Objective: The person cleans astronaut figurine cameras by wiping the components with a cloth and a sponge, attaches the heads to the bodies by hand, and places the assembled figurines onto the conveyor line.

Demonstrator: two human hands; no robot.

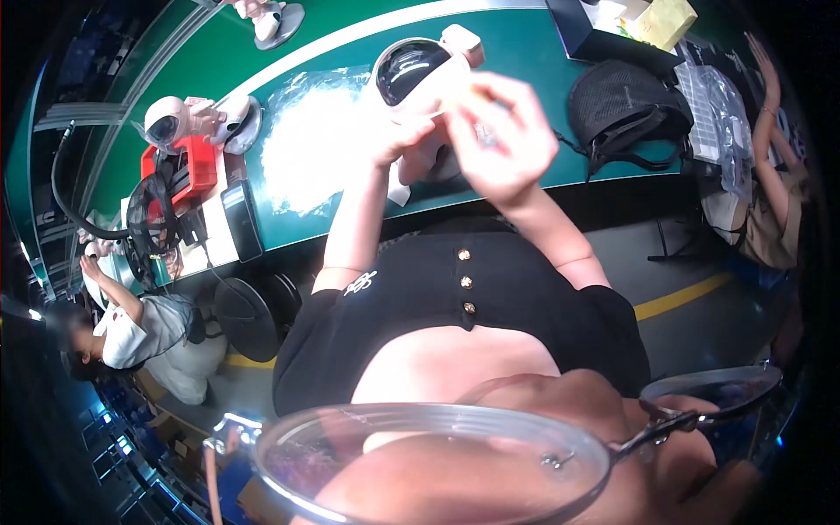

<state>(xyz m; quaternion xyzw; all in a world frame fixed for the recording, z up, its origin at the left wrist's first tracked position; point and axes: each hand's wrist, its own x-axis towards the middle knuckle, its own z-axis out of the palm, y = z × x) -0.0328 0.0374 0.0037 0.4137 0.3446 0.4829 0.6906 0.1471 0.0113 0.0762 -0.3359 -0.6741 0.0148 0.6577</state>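
A white astronaut-like figure with a glossy black visor (409, 72) stands on the green table in front of me. My left hand (398, 131) is against the lower side of its head, fingers bent and partly washed out by glare; what they hold, if anything, is hidden. My right hand (503, 140) is raised just right of the visor, thumb and fingers curled toward each other and blurred. Whether something small lies between them cannot be made out. Shiny clear plastic wrap (311, 140) lies left of the figure.
Another white figure (166, 122) stands left by a red bin (194, 166) and a black fan (150, 210). A dark phone-like slab (241, 219) lies near the edge. Right are a black mesh bag (626, 109) and a dark box (595, 35). Co-workers sit at both sides.
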